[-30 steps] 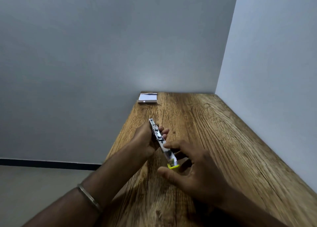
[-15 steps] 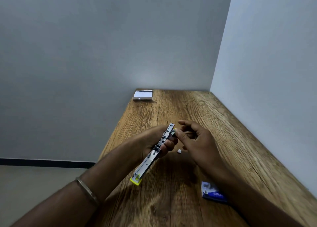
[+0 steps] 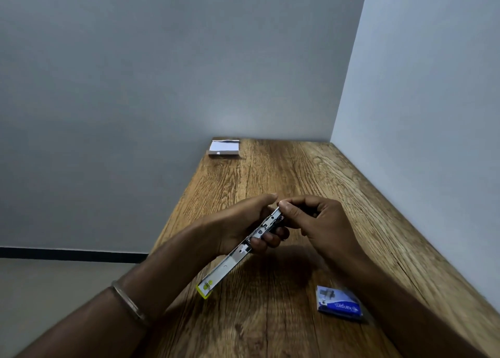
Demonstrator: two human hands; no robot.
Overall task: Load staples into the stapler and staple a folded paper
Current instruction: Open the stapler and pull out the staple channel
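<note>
The left hand (image 3: pixel 238 224) holds the opened stapler (image 3: pixel 240 252) above the wooden table (image 3: pixel 270 174), fingers curled around its far half, while the yellow-tipped near end juts free toward the table's left edge. The right hand (image 3: pixel 322 222) pinches thumb and forefinger together at the stapler's far tip; what they hold is too small to tell. A blue staple box (image 3: pixel 339 303) lies near the right forearm. The folded paper (image 3: pixel 224 148) rests at the far left corner against the wall, with bare wood between.

Head view, forward-down over table (image 3: pixel 270 168) (close).
</note>
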